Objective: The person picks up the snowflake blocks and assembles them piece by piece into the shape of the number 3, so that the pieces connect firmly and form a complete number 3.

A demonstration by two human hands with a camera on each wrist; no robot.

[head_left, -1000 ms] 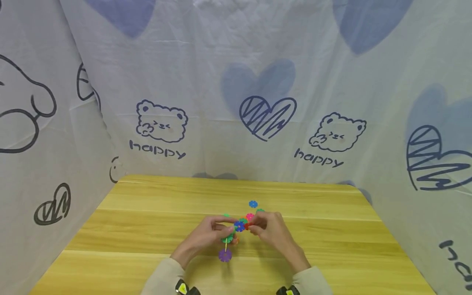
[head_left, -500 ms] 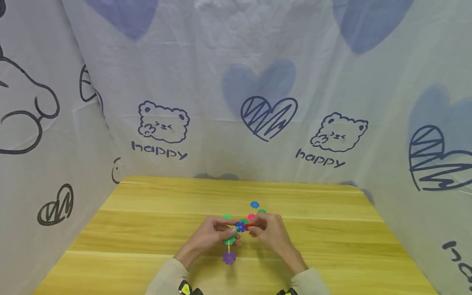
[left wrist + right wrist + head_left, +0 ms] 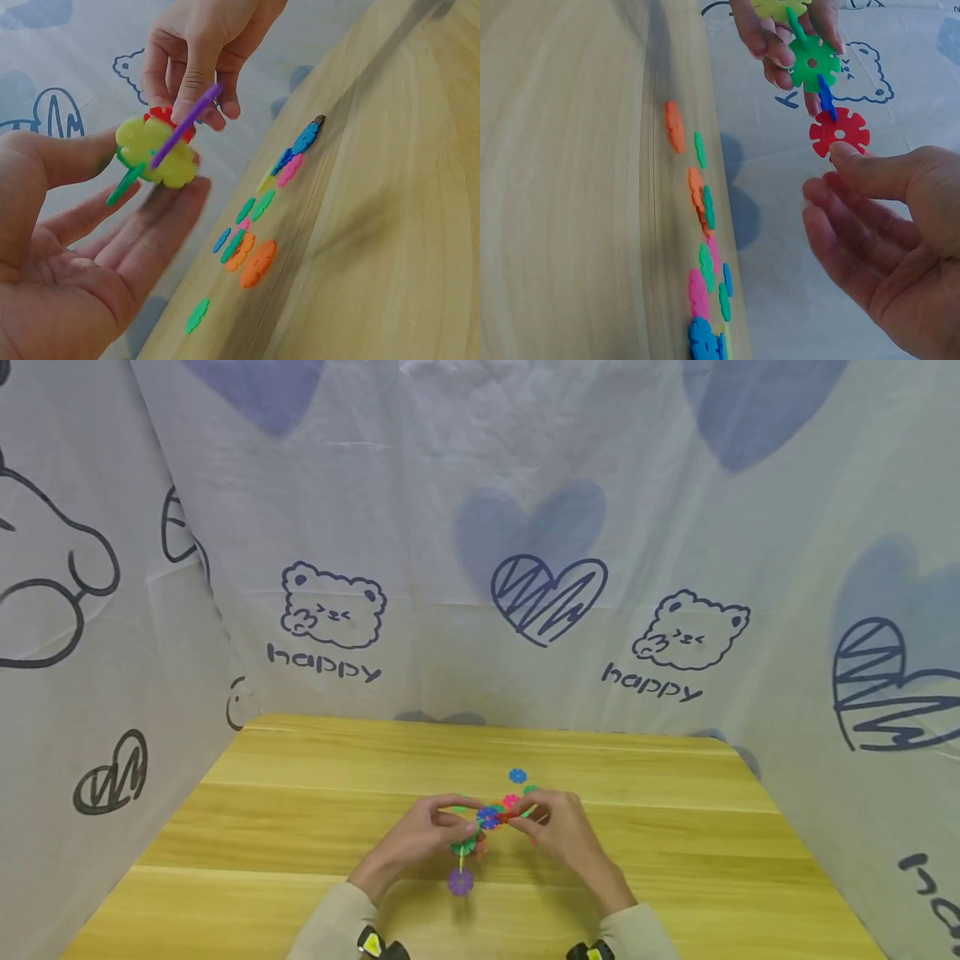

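Observation:
A chain of slotted plastic snowflake discs hangs between the hands. In the head view my left hand (image 3: 427, 835) grips it, near the blue disc (image 3: 487, 817), and the purple disc (image 3: 461, 882) dangles at its near end. The left wrist view shows the yellow disc (image 3: 159, 150) by the left fingertips, with the purple disc (image 3: 186, 126) edge-on. My right hand (image 3: 892, 232) pinches the rim of the red disc (image 3: 840, 131) with its thumb. That red disc meets the edge-on blue disc (image 3: 826, 97), which joins the green disc (image 3: 814, 64).
Several loose snowflake discs lie on the wooden table beyond the hands, among them a blue one (image 3: 517, 775), a pink one (image 3: 511, 802) and an orange one (image 3: 259, 264). A printed white cloth (image 3: 420, 635) hangs behind the table and at both sides.
The red disc's face has turned slightly while staying against the blue disc. Both hands and the dangling purple disc have shifted only a little.

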